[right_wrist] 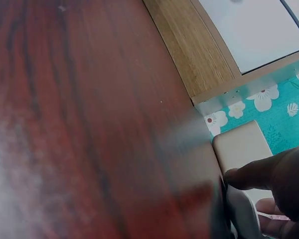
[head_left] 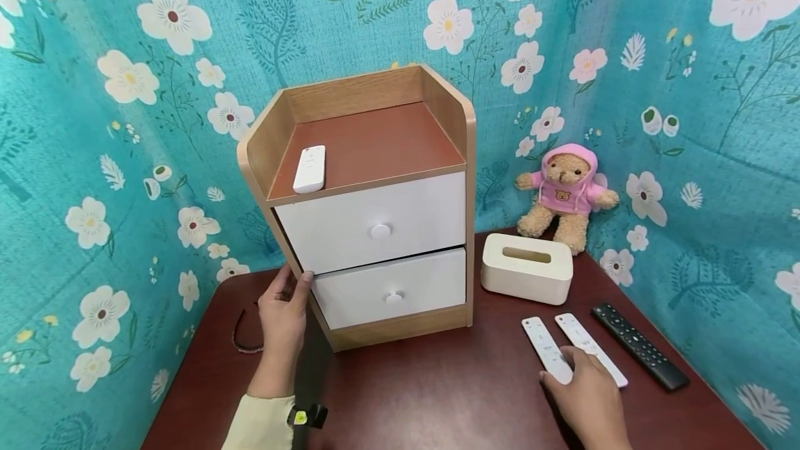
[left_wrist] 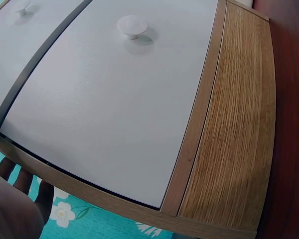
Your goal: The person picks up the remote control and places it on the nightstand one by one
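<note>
A small wood-trimmed cabinet with two white drawers stands on the table, its round knobs facing me. At its left edge, my left hand grips the side panel, thumb on the front and fingers behind; the left wrist view shows those fingers beyond the panel. My right hand holds the near end of a white remote control between thumb and fingers, low over the table. A second white remote lies just right of it, partly behind the hand. Another white remote rests on the cabinet's brown top.
A black remote lies near the table's right edge. Behind the remotes sit a cream tissue box and a teddy bear in a pink hoodie. A thin dark cord lies left of the cabinet. Floral turquoise curtains surround the table.
</note>
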Available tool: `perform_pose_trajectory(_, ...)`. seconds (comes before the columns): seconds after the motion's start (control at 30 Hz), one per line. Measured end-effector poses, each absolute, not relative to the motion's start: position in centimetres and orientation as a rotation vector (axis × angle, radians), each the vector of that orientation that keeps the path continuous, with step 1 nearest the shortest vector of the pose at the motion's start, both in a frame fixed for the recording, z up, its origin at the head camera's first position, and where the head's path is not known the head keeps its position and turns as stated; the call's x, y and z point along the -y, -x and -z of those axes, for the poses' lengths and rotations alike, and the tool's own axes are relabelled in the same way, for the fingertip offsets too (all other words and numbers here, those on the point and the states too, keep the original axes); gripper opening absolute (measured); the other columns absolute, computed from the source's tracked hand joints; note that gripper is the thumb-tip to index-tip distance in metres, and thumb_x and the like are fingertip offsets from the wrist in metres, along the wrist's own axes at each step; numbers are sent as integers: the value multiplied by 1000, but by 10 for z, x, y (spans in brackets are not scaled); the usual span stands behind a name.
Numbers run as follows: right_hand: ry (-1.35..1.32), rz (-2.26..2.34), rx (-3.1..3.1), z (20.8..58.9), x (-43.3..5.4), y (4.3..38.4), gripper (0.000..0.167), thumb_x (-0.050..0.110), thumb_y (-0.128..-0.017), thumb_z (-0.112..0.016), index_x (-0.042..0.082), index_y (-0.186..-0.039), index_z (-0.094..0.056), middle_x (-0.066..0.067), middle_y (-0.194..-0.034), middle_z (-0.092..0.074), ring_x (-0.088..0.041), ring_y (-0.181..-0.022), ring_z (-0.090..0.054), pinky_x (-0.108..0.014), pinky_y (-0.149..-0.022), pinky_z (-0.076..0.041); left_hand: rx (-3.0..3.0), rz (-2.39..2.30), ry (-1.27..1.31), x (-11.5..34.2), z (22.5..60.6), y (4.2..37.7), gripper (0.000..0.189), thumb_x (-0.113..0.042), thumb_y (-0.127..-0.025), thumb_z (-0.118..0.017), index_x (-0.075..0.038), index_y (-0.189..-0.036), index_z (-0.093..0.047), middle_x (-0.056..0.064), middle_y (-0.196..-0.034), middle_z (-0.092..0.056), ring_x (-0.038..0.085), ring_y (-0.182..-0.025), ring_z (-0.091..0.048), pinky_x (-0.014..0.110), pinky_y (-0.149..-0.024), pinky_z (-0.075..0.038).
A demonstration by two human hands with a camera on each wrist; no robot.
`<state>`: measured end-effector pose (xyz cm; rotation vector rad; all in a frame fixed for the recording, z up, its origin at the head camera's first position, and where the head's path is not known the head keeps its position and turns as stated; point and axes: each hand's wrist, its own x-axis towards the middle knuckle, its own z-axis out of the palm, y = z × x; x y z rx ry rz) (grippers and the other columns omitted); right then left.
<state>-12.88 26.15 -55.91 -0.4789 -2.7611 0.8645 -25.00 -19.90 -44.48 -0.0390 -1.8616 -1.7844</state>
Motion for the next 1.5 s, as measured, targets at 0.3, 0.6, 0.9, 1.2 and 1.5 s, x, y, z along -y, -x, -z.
perform_pose_trajectory(0.3,434,-859,2818,563,-268,130,72,30,-85,-90,-11,-137,-63,-39,-130,-67,-60,-124,-61,-70,-100,-49,1863,1790,28,199,446,249,43,-16,-104,-78,-15,-146,-71,-13,-124,-78,8,-112,-71,15,-92,-57)
perform_pose_trajectory(0.6,481,-843,2816,559,-269,129,63,35,-92,-83,-7,-137,-67,-35,-125,-72,-61,-112,-67,-69,-91,-51,1864,1792,29,199,448,248,44,-17,-103,-78,-14,-146,-71,-9,-126,-77,12,-113,-71,16,-92,-58)
perform_pose_trajectory(0.9,393,-762,2781,557,-262,127,31,32,-92,-77,4,-106,-78,-25,-97,-79,-53,-87,-72,-66,-76,-52,1851,1810,47,198,448,249,44,-17,-103,-78,-14,-147,-71,-8,-129,-77,11,-115,-71,16,-94,-58)
perform_pose_trajectory(1.2,323,-705,2533,555,-256,125,24,26,-87,-80,6,-99,-81,-23,-83,-77,-54,-76,-70,-67,-69,-50,1838,1811,72,198,448,249,42,-15,-104,-77,-12,-146,-71,-9,-124,-78,9,-111,-71,16,-92,-57)
perform_pose_trajectory(1.5,201,-693,2128,498,-232,116,41,25,-74,-86,6,-111,-84,-22,-82,-78,-37,-62,-68,-44,-50,-46,1826,1813,79,197,447,249,43,-13,-104,-76,-12,-147,-71,-7,-125,-78,11,-112,-71,17,-92,-58)
